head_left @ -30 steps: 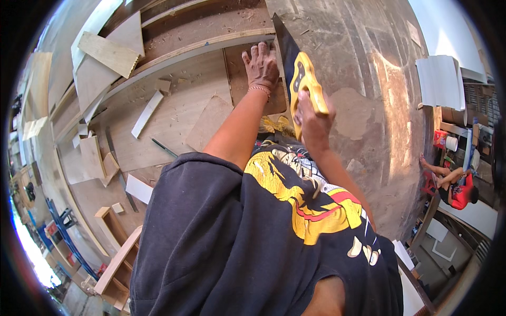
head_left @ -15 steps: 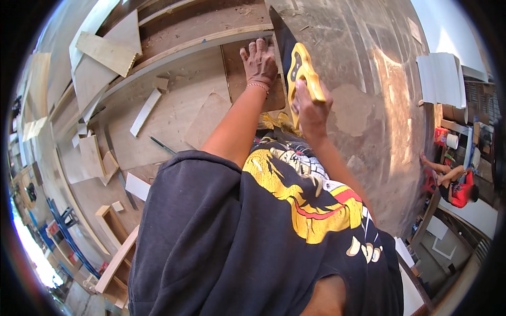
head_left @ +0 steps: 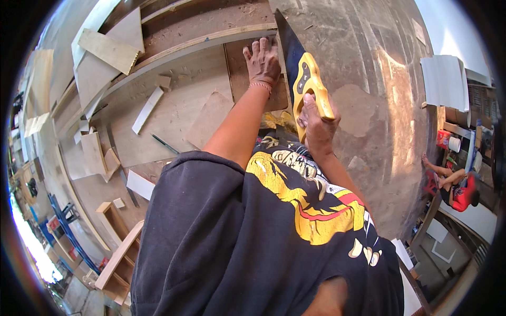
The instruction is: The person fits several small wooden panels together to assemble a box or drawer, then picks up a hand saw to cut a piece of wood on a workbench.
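A handsaw with a yellow and black handle (head_left: 304, 71) is gripped in my right hand (head_left: 319, 124), fingers wrapped through the handle. Its dark blade (head_left: 289, 39) points away from me, running along the right end of a wooden board (head_left: 238, 59) on the workbench. My left hand (head_left: 262, 64) lies on that board with its fingers stretched out, just left of the blade. Whether the teeth bite into the wood cannot be made out.
Wood offcuts (head_left: 148, 109) and a dark pencil (head_left: 164, 143) lie on the bench (head_left: 182, 79) to the left. Several boards (head_left: 108, 51) are stacked at the far left. A concrete floor (head_left: 356, 110) spreads on the right, where another person (head_left: 457, 189) sits farther off.
My right hand has drawn the saw toward me and slightly to the right. The left hand stays in place on the board.
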`<state>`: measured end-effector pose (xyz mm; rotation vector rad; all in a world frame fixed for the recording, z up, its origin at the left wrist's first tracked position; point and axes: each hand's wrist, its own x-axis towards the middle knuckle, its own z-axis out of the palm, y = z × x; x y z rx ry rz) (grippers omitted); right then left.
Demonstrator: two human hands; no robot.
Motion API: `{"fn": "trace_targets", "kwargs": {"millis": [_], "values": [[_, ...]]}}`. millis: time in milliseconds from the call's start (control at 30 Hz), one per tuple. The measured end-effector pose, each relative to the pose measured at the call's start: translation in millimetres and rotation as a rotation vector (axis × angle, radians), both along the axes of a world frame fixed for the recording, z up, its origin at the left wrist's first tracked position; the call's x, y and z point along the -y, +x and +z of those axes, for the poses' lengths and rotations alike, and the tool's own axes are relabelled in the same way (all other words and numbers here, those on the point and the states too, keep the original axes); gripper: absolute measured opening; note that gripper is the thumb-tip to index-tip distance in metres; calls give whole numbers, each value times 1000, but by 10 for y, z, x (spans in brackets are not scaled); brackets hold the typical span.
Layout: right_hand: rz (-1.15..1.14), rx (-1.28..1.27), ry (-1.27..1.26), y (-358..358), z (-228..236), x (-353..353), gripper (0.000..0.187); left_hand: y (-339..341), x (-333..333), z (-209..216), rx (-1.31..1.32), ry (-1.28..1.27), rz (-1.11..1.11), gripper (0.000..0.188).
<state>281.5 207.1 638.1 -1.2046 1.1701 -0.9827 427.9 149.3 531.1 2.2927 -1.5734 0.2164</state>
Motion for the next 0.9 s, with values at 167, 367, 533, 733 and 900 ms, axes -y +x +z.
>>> {"fn": "trace_targets", "kwargs": {"millis": [167, 367, 533, 733, 900], "values": [[5, 157, 141, 167, 38, 155, 10, 17, 13, -37, 2, 4, 18, 45], [14, 112, 89, 66, 48, -26, 10, 5, 14, -51, -6, 6, 16, 45], [-11, 143, 126, 119, 12, 76, 12, 21, 2, -54, -31, -6, 4, 42], [-3, 15, 14, 33, 22, -75, 9, -2, 18, -58, -19, -38, -18, 38], [11, 109, 130, -34, 87, -93, 8, 31, -3, -50, -15, -23, 4, 40]]}}
